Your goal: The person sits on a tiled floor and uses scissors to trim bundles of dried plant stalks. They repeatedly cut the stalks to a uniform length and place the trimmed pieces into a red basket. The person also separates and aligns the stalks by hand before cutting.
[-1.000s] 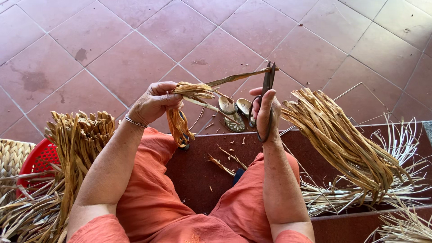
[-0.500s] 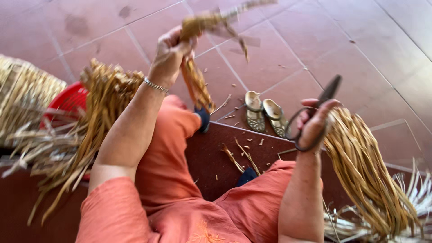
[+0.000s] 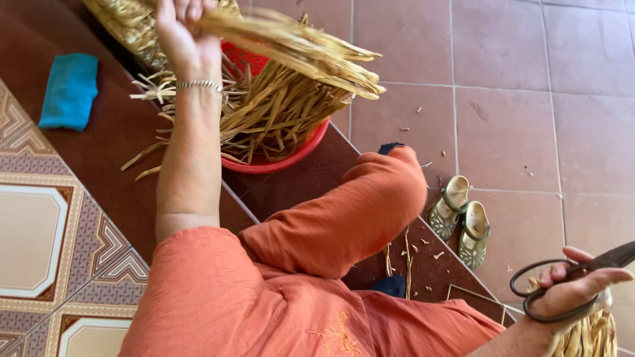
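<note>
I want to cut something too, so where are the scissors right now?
The scissors are at the lower right of the head view, in the right hand, just right of the small sandals on the tiled floor.

My left grip (image 3: 184, 30) holds a straw bundle (image 3: 297, 46) over the basin (image 3: 291, 155), which sits on the step with more straw (image 3: 271, 116) in it. A cloth (image 3: 69, 90) lies left of the basin. Sandals (image 3: 461, 221) lie on the floor beyond my knee. My right grip (image 3: 572, 291), far right, holds scissors (image 3: 562, 291).

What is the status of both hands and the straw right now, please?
Left hand gripping straw bundle over red basket. Right hand holding scissors. Nothing blocking.
</note>
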A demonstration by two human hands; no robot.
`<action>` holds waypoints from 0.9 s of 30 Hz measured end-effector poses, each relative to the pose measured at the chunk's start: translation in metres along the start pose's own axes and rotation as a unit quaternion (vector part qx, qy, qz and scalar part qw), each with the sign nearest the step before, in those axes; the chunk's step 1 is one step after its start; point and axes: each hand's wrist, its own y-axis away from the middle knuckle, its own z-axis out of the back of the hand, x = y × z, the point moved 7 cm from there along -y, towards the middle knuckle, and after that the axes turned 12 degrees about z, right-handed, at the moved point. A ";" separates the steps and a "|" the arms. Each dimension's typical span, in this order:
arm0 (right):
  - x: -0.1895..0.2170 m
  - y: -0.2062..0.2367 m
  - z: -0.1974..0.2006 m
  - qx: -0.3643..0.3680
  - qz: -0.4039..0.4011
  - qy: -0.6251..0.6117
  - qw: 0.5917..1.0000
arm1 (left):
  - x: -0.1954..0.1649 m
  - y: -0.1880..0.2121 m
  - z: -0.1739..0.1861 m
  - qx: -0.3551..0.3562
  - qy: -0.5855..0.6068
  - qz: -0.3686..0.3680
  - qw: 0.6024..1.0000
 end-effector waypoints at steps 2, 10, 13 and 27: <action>-0.004 0.001 -0.003 0.011 -0.005 0.012 1.000 | -0.024 0.028 0.067 -0.148 0.011 -0.047 0.988; -0.004 0.002 -0.017 0.062 0.007 0.030 0.998 | -0.014 0.134 0.184 -0.392 -0.025 -0.100 0.914; -0.008 0.003 -0.021 0.063 0.006 0.049 0.997 | -0.010 0.139 0.185 -0.414 -0.177 -0.034 0.892; 0.021 0.015 -0.031 0.101 0.028 0.110 0.988 | -0.052 0.142 0.148 -0.179 -0.934 0.109 0.289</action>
